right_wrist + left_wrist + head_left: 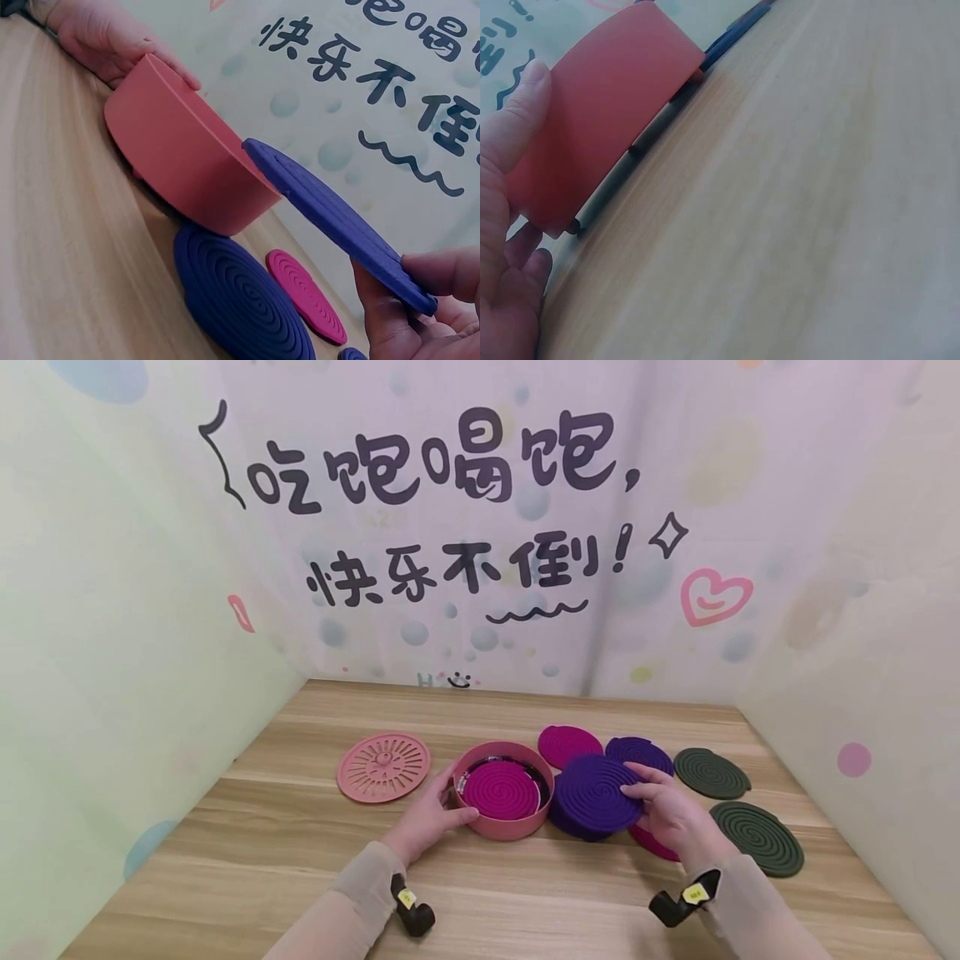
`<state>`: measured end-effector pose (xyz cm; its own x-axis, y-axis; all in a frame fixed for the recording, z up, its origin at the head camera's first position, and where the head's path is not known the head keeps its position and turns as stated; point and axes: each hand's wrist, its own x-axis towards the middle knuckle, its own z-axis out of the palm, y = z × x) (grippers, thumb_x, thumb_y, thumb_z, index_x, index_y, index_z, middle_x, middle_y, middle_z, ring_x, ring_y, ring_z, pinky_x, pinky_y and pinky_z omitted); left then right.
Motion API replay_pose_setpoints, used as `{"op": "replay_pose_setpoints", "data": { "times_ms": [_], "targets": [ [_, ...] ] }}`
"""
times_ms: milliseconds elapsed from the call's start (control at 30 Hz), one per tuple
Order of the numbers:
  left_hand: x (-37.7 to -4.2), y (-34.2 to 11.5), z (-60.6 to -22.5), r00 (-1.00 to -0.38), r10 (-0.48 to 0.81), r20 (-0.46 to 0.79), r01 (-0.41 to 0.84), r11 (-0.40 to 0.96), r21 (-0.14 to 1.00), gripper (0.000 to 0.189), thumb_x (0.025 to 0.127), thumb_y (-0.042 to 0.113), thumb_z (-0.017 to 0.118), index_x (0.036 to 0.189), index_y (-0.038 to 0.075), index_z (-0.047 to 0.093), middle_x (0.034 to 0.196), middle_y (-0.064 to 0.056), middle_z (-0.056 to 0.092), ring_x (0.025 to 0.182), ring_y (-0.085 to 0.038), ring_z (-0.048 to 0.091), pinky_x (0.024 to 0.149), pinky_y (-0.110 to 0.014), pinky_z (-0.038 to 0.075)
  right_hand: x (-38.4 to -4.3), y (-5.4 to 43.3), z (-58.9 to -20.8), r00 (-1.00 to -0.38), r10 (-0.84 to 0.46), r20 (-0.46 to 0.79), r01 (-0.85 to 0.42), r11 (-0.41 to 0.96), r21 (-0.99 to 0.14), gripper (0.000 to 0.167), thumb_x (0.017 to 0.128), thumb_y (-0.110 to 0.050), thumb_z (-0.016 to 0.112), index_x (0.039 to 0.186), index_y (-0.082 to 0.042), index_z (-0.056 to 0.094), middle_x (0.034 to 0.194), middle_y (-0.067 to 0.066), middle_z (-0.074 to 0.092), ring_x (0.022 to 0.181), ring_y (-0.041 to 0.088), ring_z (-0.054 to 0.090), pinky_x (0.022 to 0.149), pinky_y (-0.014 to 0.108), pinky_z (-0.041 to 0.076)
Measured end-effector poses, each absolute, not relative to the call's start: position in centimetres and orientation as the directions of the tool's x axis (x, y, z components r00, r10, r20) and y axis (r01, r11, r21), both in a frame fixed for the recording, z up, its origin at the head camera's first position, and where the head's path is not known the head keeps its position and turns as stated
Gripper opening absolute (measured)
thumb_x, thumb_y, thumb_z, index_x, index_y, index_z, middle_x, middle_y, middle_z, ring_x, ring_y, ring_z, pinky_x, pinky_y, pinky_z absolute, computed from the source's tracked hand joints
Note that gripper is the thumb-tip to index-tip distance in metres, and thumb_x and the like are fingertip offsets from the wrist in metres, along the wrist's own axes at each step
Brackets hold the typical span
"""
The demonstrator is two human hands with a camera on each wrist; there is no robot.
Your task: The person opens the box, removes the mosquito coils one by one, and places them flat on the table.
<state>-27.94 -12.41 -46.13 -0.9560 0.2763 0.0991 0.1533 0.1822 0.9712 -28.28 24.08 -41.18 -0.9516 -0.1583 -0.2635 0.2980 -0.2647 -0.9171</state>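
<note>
My left hand grips the left side of a round pink container, thumb on its outer wall. Inside the container lies a magenta spiral coaster, with a dark and white edge showing around it. My right hand pinches the edge of a blue-purple spiral coaster, which is raised and tilted just right of the container's rim. Below it, another blue-purple coaster lies on the table beside the container, mostly hidden in the head view.
A pink slotted round lid lies left of the container. Behind and right are a magenta coaster, a blue-purple one and two dark green ones. Another magenta coaster is partly hidden by my right hand. Printed walls enclose the wooden table.
</note>
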Motion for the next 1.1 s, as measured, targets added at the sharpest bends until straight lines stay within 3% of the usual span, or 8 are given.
{"op": "replay_pose_setpoints", "data": {
  "times_ms": [100,333,467,700,967,1100],
  "targets": [
    [-28.7,-12.5,-47.2,-0.958,0.268,0.101,0.156,0.192,0.969,0.087,0.084,0.014,0.076,0.153,0.008,0.023,0.155,-0.017,0.027,0.14,-0.038,0.027,0.113,-0.05,0.024,-27.7,24.7,-41.5,-0.948,-0.173,-0.266,0.304,-0.259,-0.917,0.041,0.092,0.002,0.058,0.127,-0.019,0.052,0.099,-0.003,0.065,0.086,0.01,0.065,0.076,0.028,0.055],
    [-29.5,-12.6,-48.4,-0.955,0.277,0.111,0.169,0.197,0.966,0.09,0.083,0.021,0.077,0.154,0.014,0.022,0.156,-0.012,0.027,0.141,-0.034,0.027,0.113,-0.047,0.024,-26.2,26.4,-42.5,-0.936,-0.216,-0.279,0.32,-0.186,-0.929,0.046,0.091,0.0,0.059,0.133,-0.016,0.048,0.103,-0.004,0.065,0.088,0.01,0.065,0.076,0.029,0.055],
    [-29.5,-12.6,-48.2,-0.954,0.276,0.116,0.177,0.207,0.962,0.091,0.082,0.024,0.077,0.154,0.013,0.022,0.156,-0.012,0.026,0.141,-0.034,0.026,0.113,-0.047,0.023,-25.4,27.3,-43.2,-0.928,-0.247,-0.28,0.324,-0.159,-0.933,0.034,0.092,-0.001,0.058,0.118,-0.023,0.058,0.102,-0.005,0.066,0.087,0.01,0.065,0.075,0.028,0.055],
    [-29.4,-12.7,-48.1,-0.954,0.278,0.109,0.173,0.215,0.961,0.092,0.082,0.024,0.078,0.154,0.014,0.021,0.156,-0.012,0.025,0.141,-0.033,0.026,0.114,-0.046,0.023,-24.0,28.0,-44.3,-0.905,-0.311,-0.291,0.342,-0.126,-0.931,0.039,0.092,-0.003,0.058,0.126,-0.02,0.051,0.102,-0.002,0.066,0.086,0.01,0.066,0.074,0.028,0.055],
    [-29.6,-12.8,-48.3,-0.954,0.279,0.111,0.174,0.21,0.962,0.092,0.082,0.024,0.078,0.154,0.015,0.022,0.156,-0.011,0.026,0.141,-0.032,0.027,0.114,-0.045,0.023,-22.8,28.2,-45.1,-0.877,-0.354,-0.326,0.378,-0.089,-0.921,0.035,0.088,-0.003,0.062,0.116,-0.024,0.06,0.101,-0.001,0.068,0.085,0.012,0.067,0.074,0.029,0.056],
    [-29.6,-12.8,-48.3,-0.952,0.283,0.118,0.178,0.194,0.965,0.091,0.082,0.022,0.078,0.154,0.015,0.023,0.156,-0.01,0.027,0.141,-0.031,0.027,0.114,-0.045,0.023,-22.4,28.3,-45.4,-0.87,-0.364,-0.334,0.387,-0.084,-0.918,0.038,0.087,-0.002,0.063,0.12,-0.019,0.06,0.101,0.0,0.068,0.087,0.012,0.067,0.075,0.029,0.056]
  ]
}}
